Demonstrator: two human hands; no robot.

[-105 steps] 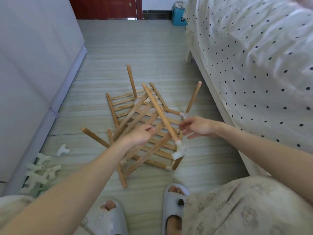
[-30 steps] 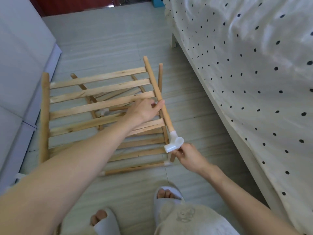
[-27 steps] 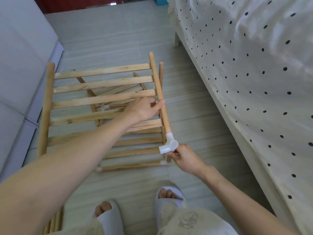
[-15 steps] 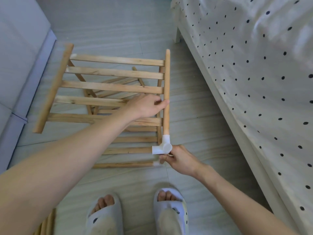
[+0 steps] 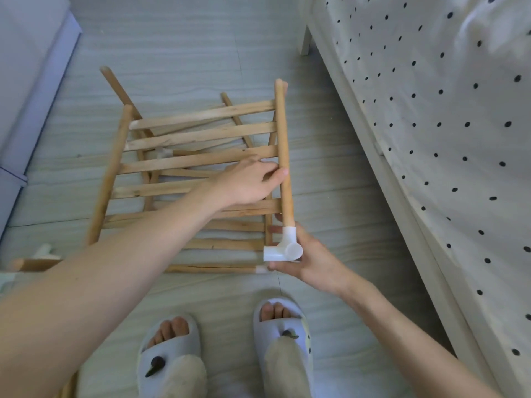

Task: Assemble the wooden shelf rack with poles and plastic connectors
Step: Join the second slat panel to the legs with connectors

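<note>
Overhead, looking down at a pale plank floor (image 5: 178, 53). Left hand (image 5: 250, 182) lay across the slatted shelf panel (image 5: 198, 139), fingers and thumb curled around its right-hand side pole (image 5: 283, 145) about midway along, gripping it. Panel was held tilted above more loose shelf parts (image 5: 218, 245) lying flat on the floor beneath. Right hand (image 5: 310, 259) sat below the pole's near end, cupped and closed around the white plastic connector (image 5: 284, 248); connector was seated on that pole end, its side socket pointing left, a round capped face toward the camera. Both hands on the same pole, left farther off, right nearer the body. Feet in grey slippers (image 5: 169, 351) just below. Bed with a dotted sheet (image 5: 431, 110) ran along the right.
</note>
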